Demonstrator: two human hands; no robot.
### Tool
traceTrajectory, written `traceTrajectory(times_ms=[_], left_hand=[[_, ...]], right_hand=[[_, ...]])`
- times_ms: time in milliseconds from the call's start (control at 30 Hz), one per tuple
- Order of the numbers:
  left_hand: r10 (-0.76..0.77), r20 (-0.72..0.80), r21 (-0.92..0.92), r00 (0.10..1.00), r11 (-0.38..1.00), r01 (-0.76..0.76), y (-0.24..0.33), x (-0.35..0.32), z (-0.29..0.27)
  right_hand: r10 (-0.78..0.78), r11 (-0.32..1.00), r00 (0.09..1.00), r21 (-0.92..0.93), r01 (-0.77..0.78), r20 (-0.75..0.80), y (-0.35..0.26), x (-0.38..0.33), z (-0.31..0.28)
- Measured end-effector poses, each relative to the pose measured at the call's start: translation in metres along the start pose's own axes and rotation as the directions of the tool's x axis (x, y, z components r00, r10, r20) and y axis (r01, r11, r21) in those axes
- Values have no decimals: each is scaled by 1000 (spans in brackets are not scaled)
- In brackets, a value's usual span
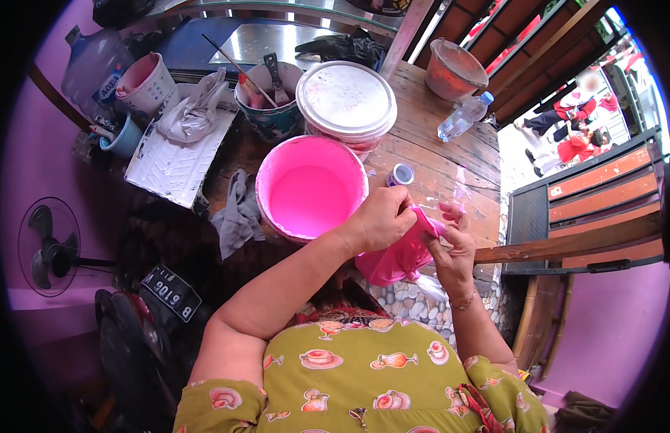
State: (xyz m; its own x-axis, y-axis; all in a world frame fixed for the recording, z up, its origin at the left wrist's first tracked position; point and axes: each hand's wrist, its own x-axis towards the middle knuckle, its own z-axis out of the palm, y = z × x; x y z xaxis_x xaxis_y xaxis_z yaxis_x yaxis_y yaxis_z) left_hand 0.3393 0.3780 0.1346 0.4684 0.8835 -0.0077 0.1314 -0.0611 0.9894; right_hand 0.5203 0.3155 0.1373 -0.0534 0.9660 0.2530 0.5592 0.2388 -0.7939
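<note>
— What are the hands holding?

— The left hand (pixel 385 216) is pinching the upper edge of a pink plastic bag (pixel 394 261), its grip closed there. The right hand (pixel 456 251) is touching that edge too, fingers curling loosely; I can't tell whether its grip is closing firmly.

— How is the bag looking, and where?

— Thin, wrinkled, glossy and bulging below, it's hanging between the hands, just right of the paint bucket (pixel 264 184).

— What are the containers holding?

— That round bucket is holding smooth pink paint (pixel 312 200). A crumpled grey cloth (pixel 239 216) is lying on its left. Behind, a pale, scuffed lid (pixel 346 94) is covering a tub, a smeared pail (pixel 295 114) is holding a brush (pixel 230 59) and a scraper (pixel 274 72), and a ribbed white tray (pixel 169 166) is carrying a crumpled bundle (pixel 194 112).

— Farther off?

— A clear bottle (pixel 461 119) and a stained bowl (pixel 450 76) are resting on the plank bench (pixel 421 123).
</note>
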Motion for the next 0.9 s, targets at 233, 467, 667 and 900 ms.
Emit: traceTrajectory(times_ms=[233,467,667,900], left_hand=[[18,-44,-14,999,1000,-18,-1,-2,3],[23,-40,-24,999,999,-24,-1,-4,4],[41,-87,-38,995,998,-44,-7,-6,5],[5,-136,-85,991,996,-17,-12,-7,8]], right_hand=[[-27,995,998,94,33,-62,1,13,2],[-51,987,998,155,46,29,4,24,1],[-83,991,994,114,74,77,-4,35,1],[-203,979,967,19,202,156,-5,53,-2]])
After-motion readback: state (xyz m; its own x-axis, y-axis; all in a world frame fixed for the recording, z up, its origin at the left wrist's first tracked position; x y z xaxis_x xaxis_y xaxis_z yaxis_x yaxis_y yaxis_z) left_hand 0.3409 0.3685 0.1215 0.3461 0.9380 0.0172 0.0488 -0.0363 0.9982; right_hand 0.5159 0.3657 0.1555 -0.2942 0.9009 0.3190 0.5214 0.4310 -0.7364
